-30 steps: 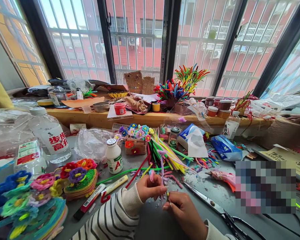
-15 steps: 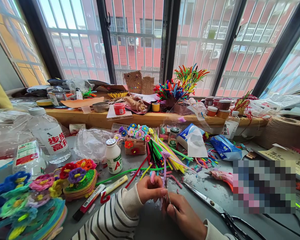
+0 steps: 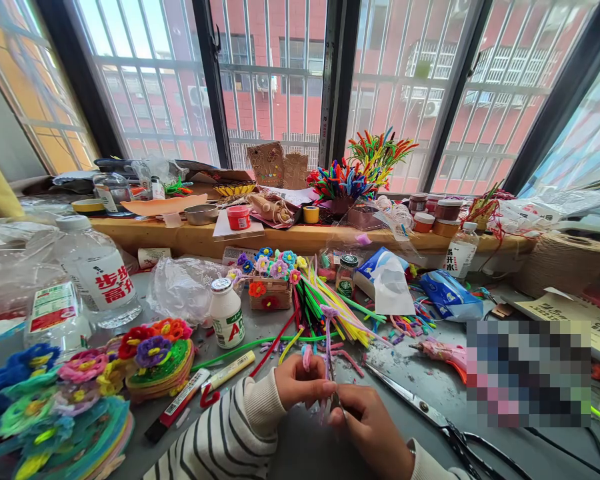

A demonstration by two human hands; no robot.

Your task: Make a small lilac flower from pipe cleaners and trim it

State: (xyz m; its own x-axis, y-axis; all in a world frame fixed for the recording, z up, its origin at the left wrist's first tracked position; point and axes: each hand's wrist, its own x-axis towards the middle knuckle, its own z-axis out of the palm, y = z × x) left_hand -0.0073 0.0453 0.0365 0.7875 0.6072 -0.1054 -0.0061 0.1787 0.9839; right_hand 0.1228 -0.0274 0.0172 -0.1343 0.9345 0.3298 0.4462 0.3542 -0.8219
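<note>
Pinching a fuzzy lilac pipe-cleaner stem (image 3: pixel 327 337) between them, the left hand (image 3: pixel 300 381) and right hand (image 3: pixel 367 427) close fingertips on its lower end; above the fingers its curled tip is shaped, the rest seemingly unfinished

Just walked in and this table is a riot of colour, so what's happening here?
A person in a striped sleeve is working a purple pipe cleaner with both hands: the left hand pinches it near the bottom and the right hand meets it there. A heap of loose pipe cleaners lies just beyond, scissors to the right, and finished pipe-cleaner flowers are stacked to the left.
</note>
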